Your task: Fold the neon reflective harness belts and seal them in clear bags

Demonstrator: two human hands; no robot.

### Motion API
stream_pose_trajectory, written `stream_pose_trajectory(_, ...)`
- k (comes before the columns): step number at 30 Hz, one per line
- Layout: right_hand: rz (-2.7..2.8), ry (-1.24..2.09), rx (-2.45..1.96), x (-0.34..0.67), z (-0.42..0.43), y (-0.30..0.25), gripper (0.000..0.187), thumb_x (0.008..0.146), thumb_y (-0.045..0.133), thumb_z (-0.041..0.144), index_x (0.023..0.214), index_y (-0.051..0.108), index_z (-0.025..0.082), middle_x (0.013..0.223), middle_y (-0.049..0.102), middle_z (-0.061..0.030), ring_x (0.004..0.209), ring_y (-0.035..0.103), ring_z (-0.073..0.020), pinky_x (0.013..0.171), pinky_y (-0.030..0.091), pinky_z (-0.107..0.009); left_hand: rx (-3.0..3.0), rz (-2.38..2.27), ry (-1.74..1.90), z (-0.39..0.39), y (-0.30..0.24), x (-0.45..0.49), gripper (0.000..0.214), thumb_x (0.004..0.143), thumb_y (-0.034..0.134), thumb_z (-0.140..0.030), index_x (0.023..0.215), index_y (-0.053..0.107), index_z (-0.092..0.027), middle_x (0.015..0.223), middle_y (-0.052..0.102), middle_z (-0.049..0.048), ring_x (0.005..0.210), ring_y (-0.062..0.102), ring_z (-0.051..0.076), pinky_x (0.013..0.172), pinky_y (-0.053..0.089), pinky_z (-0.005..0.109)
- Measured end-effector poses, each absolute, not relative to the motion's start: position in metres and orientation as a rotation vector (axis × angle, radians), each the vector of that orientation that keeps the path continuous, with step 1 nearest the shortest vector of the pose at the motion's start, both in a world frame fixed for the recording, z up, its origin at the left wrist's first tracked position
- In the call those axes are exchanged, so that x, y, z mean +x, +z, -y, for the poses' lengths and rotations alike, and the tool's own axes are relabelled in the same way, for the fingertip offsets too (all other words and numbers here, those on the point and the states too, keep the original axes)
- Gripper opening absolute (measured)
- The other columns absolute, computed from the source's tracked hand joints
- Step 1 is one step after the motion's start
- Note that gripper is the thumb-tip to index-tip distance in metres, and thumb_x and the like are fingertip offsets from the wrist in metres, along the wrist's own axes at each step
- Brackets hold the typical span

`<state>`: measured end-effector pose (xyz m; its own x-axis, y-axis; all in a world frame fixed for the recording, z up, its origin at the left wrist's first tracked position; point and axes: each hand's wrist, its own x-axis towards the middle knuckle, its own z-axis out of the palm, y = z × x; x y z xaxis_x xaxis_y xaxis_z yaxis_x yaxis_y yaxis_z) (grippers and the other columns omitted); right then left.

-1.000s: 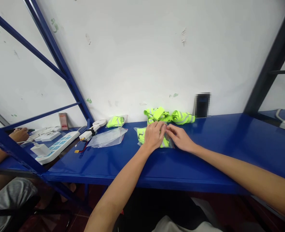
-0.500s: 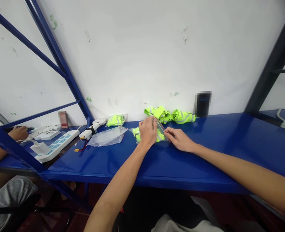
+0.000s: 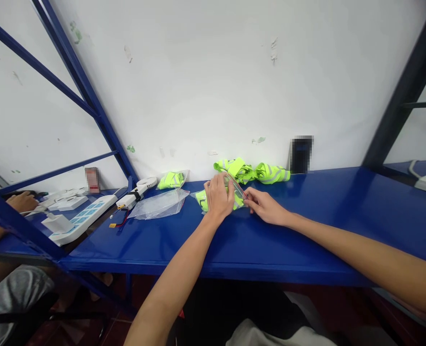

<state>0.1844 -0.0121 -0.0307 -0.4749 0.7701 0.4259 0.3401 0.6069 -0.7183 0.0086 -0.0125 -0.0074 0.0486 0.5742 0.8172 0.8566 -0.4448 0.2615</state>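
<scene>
On the blue table, a clear zip bag (image 3: 238, 188) holds a folded neon-yellow reflective vest (image 3: 201, 200). My left hand (image 3: 219, 196) lies over the bag with its fingers bent down on it, covering much of the vest. At the bag's right edge, my right hand (image 3: 265, 205) pinches the red-lined zip strip between thumb and fingers. Just behind the hands are two loose bundles of the same neon fabric, a tangled one (image 3: 234, 168) and a rolled one (image 3: 271, 173).
Flat clear bags (image 3: 158, 205) lie left of my hands, near a bagged neon bundle (image 3: 171, 180), a white handheld fan (image 3: 146, 182) and a wired connector (image 3: 115, 225). A power strip (image 3: 85, 218) lies beyond the blue frame post. Another person's hand (image 3: 21, 202) is at far left.
The view has shifted slightly. Both hands stay on the bag, my right fingers still at its zip edge, with hardly any other movement.
</scene>
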Motion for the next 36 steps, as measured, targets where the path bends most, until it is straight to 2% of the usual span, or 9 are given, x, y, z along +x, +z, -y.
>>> stream_pose_trajectory(4,2.078,0.793,-0.876,0.187,0.016,-0.028,0.018,0.090,0.050,0.040,0.090,0.052,0.022,0.066,0.055,0.0035,0.057,0.060,-0.0153,0.057,0.044,-0.027,-2.048,1.428,-1.305,0.015,-0.008,0.009,0.023,0.094,0.043,-0.028,0.114,0.050,-0.019,0.112,0.064,0.0101,0.106,0.054,0.025,0.095,0.034,0.040)
stream_pose_trajectory(7,2.093,0.769,-0.865,0.185,0.018,-0.028,0.022,0.094,0.045,0.045,0.090,0.048,0.023,0.066,0.056,0.0032,0.057,0.059,-0.0158,0.059,0.044,-0.028,-2.108,1.395,-1.305,0.017,-0.010,0.009,0.024,0.093,0.045,-0.027,0.115,0.049,-0.019,0.112,0.063,0.0102,0.107,0.054,0.025,0.098,0.034,0.041)
stream_pose_trajectory(11,2.065,0.497,-0.969,0.172,0.016,-0.034,0.028,0.099,0.032,0.048,0.083,0.038,0.025,0.062,0.053,0.0024,0.055,0.055,-0.0187,0.057,0.036,-0.028,-2.260,1.208,-1.447,0.020,-0.013,0.008,0.030,0.094,0.041,-0.031,0.122,0.042,-0.019,0.117,0.057,0.0122,0.111,0.053,0.023,0.098,0.039,0.039)
stream_pose_trajectory(15,1.978,0.216,-1.096,0.164,0.007,-0.038,0.032,0.100,0.025,0.046,0.082,0.041,0.025,0.065,0.054,-0.0015,0.058,0.055,-0.0215,0.056,0.031,-0.029,-2.331,1.086,-1.585,0.022,-0.016,0.010,0.030,0.096,0.033,-0.032,0.124,0.037,-0.020,0.120,0.051,0.0134,0.114,0.051,0.021,0.096,0.044,0.036)
stream_pose_trajectory(19,1.867,0.141,-1.071,0.169,0.000,-0.038,0.033,0.100,0.024,0.044,0.083,0.044,0.024,0.063,0.053,-0.0015,0.055,0.053,-0.0207,0.056,0.031,-0.029,-2.358,1.076,-1.513,0.024,-0.017,0.016,0.029,0.096,0.032,-0.033,0.121,0.038,-0.020,0.118,0.050,0.0138,0.114,0.050,0.022,0.097,0.044,0.038)
stream_pose_trajectory(24,1.817,0.147,-1.077,0.175,-0.006,-0.042,0.029,0.100,0.027,0.042,0.087,0.045,0.024,0.061,0.049,0.0012,0.052,0.050,-0.0187,0.055,0.031,-0.028,-2.402,0.980,-1.492,0.029,-0.012,0.018,0.028,0.092,0.042,-0.031,0.118,0.043,-0.019,0.116,0.049,0.0126,0.113,0.048,0.023,0.101,0.041,0.040)
stream_pose_trajectory(29,1.745,0.152,-1.015,0.181,-0.019,-0.042,0.029,0.099,0.030,0.043,0.082,0.044,0.024,0.061,0.049,0.0026,0.050,0.046,-0.0160,0.055,0.034,-0.027,-2.521,1.077,-1.265,0.031,-0.010,0.017,0.039,0.085,0.055,-0.035,0.120,0.047,-0.020,0.122,0.045,0.0122,0.117,0.045,0.026,0.105,0.036,0.043)
stream_pose_trajectory(36,1.722,0.183,-0.983,0.196,-0.031,-0.035,0.031,0.098,0.035,0.045,0.080,0.046,0.023,0.063,0.051,0.0015,0.056,0.049,-0.0174,0.059,0.038,-0.029,-2.534,1.173,-0.939,0.023,-0.018,0.020,0.071,0.074,0.068,-0.038,0.136,0.039,-0.023,0.137,0.039,0.0153,0.132,0.035,0.032,0.111,0.027,0.054)
